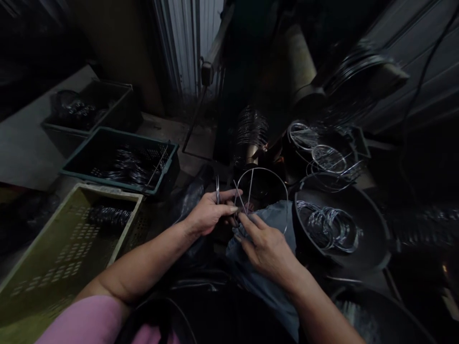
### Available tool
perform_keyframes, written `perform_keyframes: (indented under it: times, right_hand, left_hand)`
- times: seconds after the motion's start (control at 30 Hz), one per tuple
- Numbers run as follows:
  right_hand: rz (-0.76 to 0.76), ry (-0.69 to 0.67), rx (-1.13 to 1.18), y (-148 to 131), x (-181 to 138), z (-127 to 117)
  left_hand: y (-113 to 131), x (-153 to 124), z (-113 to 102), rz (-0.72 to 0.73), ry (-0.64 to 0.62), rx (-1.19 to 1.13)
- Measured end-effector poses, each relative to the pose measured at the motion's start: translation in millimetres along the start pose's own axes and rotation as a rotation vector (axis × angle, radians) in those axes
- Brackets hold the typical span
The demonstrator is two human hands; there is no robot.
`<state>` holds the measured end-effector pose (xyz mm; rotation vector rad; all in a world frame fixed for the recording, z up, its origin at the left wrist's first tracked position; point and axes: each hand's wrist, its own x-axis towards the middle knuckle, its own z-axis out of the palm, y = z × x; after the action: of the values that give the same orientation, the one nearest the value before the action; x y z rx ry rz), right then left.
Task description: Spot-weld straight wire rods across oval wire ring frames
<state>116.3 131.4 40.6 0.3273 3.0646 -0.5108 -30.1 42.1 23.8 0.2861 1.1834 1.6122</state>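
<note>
My left hand (pixel 208 214) grips a narrow loop of silver wire (pixel 217 189), seen nearly edge-on, between thumb and fingers. My right hand (pixel 265 246) pinches thin wire near my left fingertips. A large silver wire hoop (pixel 270 177) stands just beyond both hands, with two straight wire pieces (pixel 250 191) crossing inside it. Its lower part is hidden behind my hands. Blue denim cloth (pixel 261 282) lies across my lap beneath my right hand. A pink sleeve (pixel 82 320) covers my left upper arm.
A black round basin (pixel 373 224) holding silver wire rings (pixel 328 227) sits at right, with another black container (pixel 344 148) of rings behind it. Wire-filled crates, teal (pixel 118 188) and olive (pixel 71 243), stand at left. A coil-laden machine (pixel 251 134) rises ahead.
</note>
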Motion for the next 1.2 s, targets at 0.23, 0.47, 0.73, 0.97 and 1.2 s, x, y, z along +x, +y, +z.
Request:
perform_keyframes:
  times: [0.23,0.47,0.73,0.97,1.2]
  right_hand:
    - [0.044,0.0,-0.065,6.3,9.2,-6.1]
    - [0.059,-0.023,-0.068,14.3,17.4,-19.1]
    - [0.048,-0.023,-0.077,16.7,27.3,-38.7]
    - [0.071,-0.051,-0.01,18.3,34.2,-54.1]
    - [0.069,-0.038,0.081,17.8,33.4,-59.2]
  left_hand:
    - [3.7,14.5,4.0,-0.019,-0.039,-0.057]
    - [12.8,24.7,12.1,-0.001,-0.047,-0.054]
    - [21.6,34.8,16.6,-0.024,-0.036,-0.058]
    - [29.7,39.8,22.5,-0.013,-0.032,-0.078]
    - [33.6,38.7,23.6,-0.044,-0.051,-0.066]
